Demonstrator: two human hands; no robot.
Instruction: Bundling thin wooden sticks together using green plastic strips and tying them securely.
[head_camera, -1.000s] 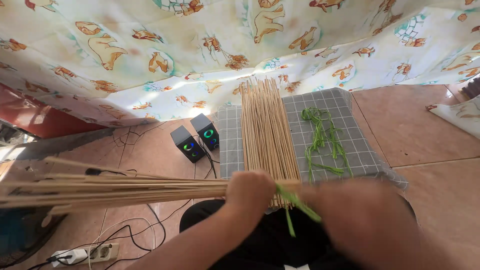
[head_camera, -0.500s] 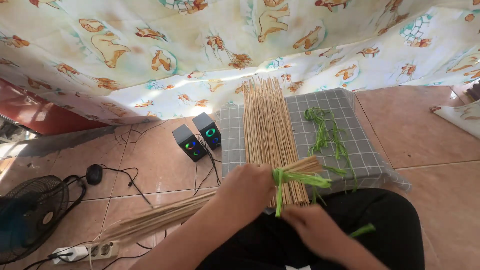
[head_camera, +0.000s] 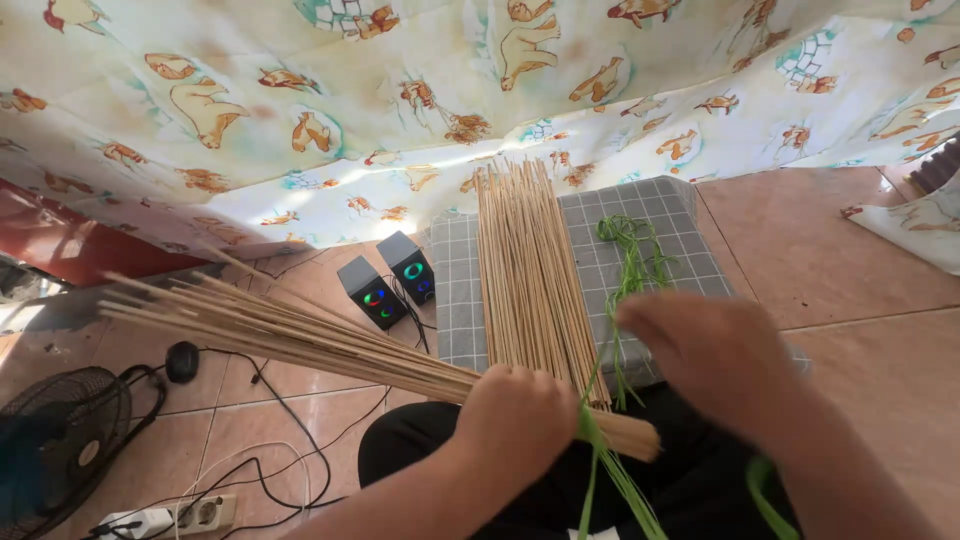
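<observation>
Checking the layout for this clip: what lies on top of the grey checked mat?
On the grey checked mat lie a row of thin wooden sticks and a loose tangle of green strips. The right hand covers the mat's near edge.

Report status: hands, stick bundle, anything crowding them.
Left hand shut on stick bundle, green strip at the grip. Right hand open, blurred, above the gray mat. Loose sticks and green strands lie close by.

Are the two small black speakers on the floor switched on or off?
On. Both small black speakers show lit rings of green and blue light on their fronts, beside the grey checked cushion.
</observation>
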